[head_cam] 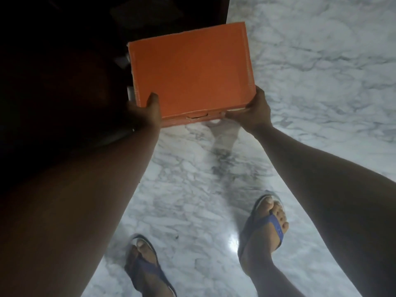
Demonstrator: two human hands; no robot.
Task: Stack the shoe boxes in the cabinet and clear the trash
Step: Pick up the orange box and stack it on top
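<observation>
Both hands are closed on one orange shoe box (pixel 191 71) and carry it in the air above the floor. The left hand (pixel 147 113) clasps the near corner at about 7 o'clock of the box, its thumb lying on the lid and the rest of the fingers hidden under the box or behind it. The right hand (pixel 255 111) clasps the opposite near corner at about 5 o'clock, the thumb pressed along the front edge and the other fingers wrapped under the side, out of sight. The box is plain orange cardboard, a wide rectangle seen from above, with its lid on; the lid's edges look a little worn and pale, and a small tab slot shows in the middle of the near side, between the two hands. It is held nearly level, its far end pointing to 12 o'clock. That far end reaches the dark cabinet (pixel 64 61), which fills the picture from 9 to 12 o'clock and is too dark for its shelves or contents to be made out; whether the box touches it cannot be told. Beneath the box and toward 3 o'clock spreads a white and grey marble floor (pixel 321 71). At 6 o'clock stand the person's feet in blue sandals (pixel 263 224).
</observation>
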